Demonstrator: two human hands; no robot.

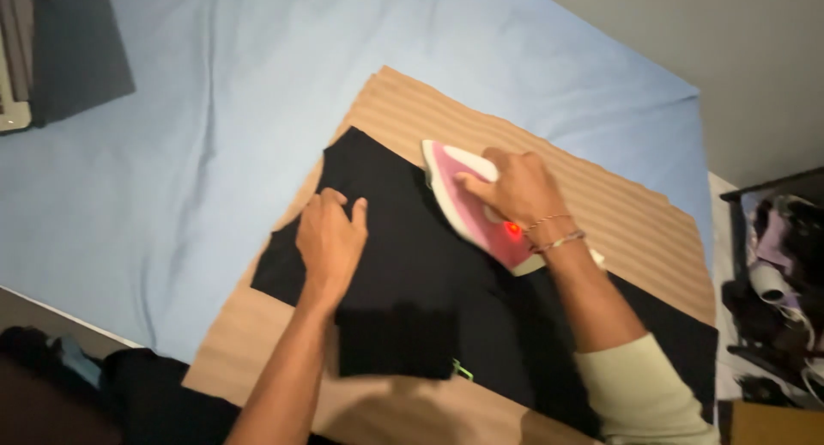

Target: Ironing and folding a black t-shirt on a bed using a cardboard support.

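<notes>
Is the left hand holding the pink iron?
No. The left hand lies flat on the black garment, while the right hand grips the pink iron.

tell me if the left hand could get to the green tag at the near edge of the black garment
Probably yes. The left hand lies flat on the black garment, holding nothing, and the green tag sits uncovered nearby. The right hand and pink iron are farther off.

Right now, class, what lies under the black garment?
Under the black garment lies a tan ribbed mat, itself on a blue sheet. The mat's middle is covered by the cloth, so unseen.
</notes>
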